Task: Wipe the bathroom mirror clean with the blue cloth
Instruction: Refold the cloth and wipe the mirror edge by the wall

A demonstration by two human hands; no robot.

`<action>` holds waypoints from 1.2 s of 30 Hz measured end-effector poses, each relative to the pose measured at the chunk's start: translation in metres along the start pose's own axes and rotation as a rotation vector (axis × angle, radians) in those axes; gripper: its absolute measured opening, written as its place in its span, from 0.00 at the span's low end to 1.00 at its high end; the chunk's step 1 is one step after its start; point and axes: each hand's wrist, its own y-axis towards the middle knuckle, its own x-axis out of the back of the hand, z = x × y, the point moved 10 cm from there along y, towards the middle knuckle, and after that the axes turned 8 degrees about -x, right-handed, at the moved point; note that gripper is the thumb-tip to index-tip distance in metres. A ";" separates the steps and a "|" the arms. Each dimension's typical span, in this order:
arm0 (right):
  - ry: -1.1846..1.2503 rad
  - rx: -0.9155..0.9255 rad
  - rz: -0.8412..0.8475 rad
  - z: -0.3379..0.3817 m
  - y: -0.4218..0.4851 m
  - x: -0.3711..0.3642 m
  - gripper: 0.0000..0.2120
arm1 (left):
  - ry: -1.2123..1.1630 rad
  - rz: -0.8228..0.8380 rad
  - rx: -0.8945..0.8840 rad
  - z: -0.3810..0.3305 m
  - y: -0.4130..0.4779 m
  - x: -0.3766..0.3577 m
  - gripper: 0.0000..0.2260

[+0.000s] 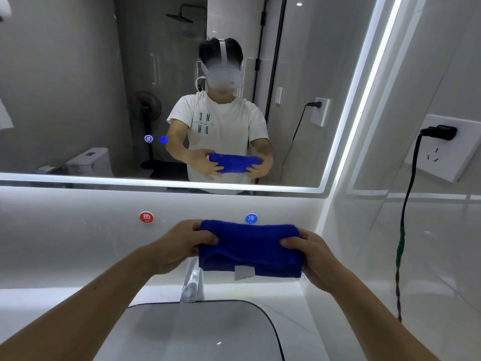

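A folded blue cloth [250,247] is held level above the faucet, below the mirror's lower edge and apart from the glass. My left hand [179,246] grips its left end and my right hand [316,259] grips its right end. A white label hangs from the cloth's bottom edge. The large lit-edge mirror [78,87] fills the upper wall and reflects a person holding the same cloth. Two small blue touch icons glow on the glass at the lower left of the middle.
A chrome faucet [192,285] stands under the cloth, over a grey basin [197,332]. Red hot [146,217] and blue cold [251,218] knobs sit on the white wall. At right, a wall socket [450,147] holds a black plug whose cord [406,217] hangs down.
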 end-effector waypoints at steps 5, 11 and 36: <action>0.119 0.053 -0.109 0.014 0.007 0.009 0.15 | -0.190 -0.011 0.014 0.004 0.013 -0.001 0.18; 0.201 0.098 -0.099 0.006 0.013 0.019 0.17 | -0.161 -0.275 -0.035 -0.006 0.028 0.015 0.13; -0.338 0.447 -0.504 0.061 0.029 0.019 0.13 | 0.138 -0.165 -0.013 -0.100 0.095 -0.055 0.10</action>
